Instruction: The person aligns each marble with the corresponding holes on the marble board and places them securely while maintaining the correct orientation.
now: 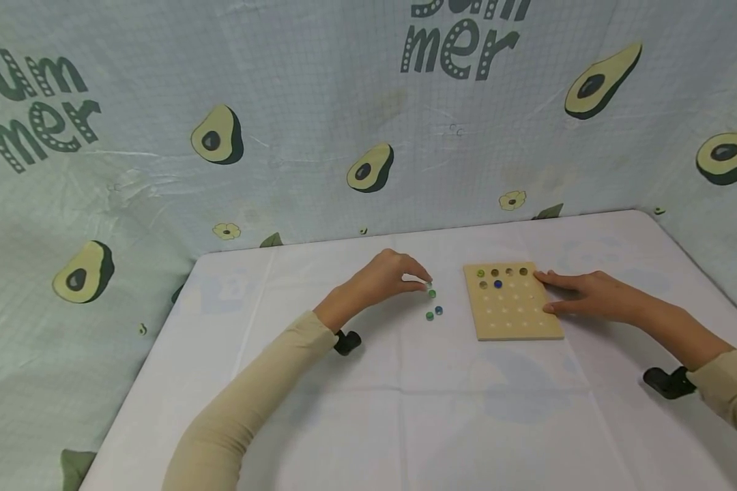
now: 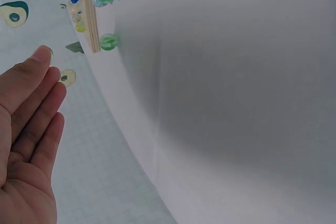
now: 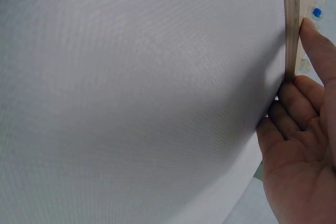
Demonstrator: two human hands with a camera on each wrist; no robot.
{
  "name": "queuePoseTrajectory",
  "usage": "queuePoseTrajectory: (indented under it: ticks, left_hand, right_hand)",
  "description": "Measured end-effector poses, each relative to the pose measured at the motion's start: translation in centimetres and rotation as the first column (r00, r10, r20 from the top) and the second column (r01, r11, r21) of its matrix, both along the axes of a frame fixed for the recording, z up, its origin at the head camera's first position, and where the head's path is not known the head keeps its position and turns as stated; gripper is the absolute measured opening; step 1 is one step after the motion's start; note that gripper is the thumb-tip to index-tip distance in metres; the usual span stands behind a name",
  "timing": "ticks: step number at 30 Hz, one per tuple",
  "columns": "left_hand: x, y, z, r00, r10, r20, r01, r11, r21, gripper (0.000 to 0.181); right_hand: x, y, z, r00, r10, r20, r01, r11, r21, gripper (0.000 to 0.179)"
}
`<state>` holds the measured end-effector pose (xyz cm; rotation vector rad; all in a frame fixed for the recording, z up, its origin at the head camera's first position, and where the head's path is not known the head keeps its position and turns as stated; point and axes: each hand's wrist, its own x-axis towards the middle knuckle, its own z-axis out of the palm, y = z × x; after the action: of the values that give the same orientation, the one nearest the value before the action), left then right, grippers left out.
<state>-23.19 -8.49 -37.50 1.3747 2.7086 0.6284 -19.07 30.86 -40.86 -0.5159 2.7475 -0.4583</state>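
A square wooden board (image 1: 518,324) with rows of small round hollows lies flat on the table. Glass marbles sit in its far rows, among them a dark blue marble (image 1: 498,284) and a yellow-green marble (image 1: 480,273). My right hand (image 1: 596,293) holds the board by its right edge, thumb on the top face and fingers at the side. Left of the board, my left hand (image 1: 383,276) pinches a greenish marble (image 1: 429,281) between thumb and index finger, mostly hidden by the fingertips. Close to those fingertips lie a green marble (image 1: 432,294), a blue marble (image 1: 439,310) and another green marble (image 1: 430,316).
A white cloth covers the table (image 1: 356,423). Behind it and at the sides hangs a pale curtain (image 1: 295,123) printed with avocados and lettering. Black wrist cameras sit under both forearms, the left camera (image 1: 347,342) and the right camera (image 1: 669,383), near the tabletop.
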Motion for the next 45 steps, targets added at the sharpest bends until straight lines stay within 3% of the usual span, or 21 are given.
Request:
queuePoseTrajectory:
  ticks: [12,26,35,45]
  left_hand:
    - [0.1,1.8,0.5,0.999,-0.031,0.008,0.031,0.999,-0.011,0.021]
    - [0.2,3.3,0.1,0.997,-0.054,0.062,0.053,0.998,0.017,0.023]
    - [0.3,4.7,0.0,0.997,-0.070,0.021,0.069,0.997,0.036,0.023]
    - [0.6,6.2,-1.0,0.997,-0.072,0.019,0.071,0.996,0.055,0.021]
  right_hand:
    - [0.1,0.1,-0.2,1.000,0.010,-0.010,-0.010,1.000,0.002,0.089]
    - [0.0,0.1,-0.2,1.000,0.005,-0.012,-0.005,1.000,-0.003,0.088]
    - [0.1,0.0,0.0,1.000,0.002,-0.007,-0.002,1.000,-0.004,0.089]
    - [0.1,0.0,0.1,1.000,0.003,-0.012,-0.003,1.000,-0.005,0.089]
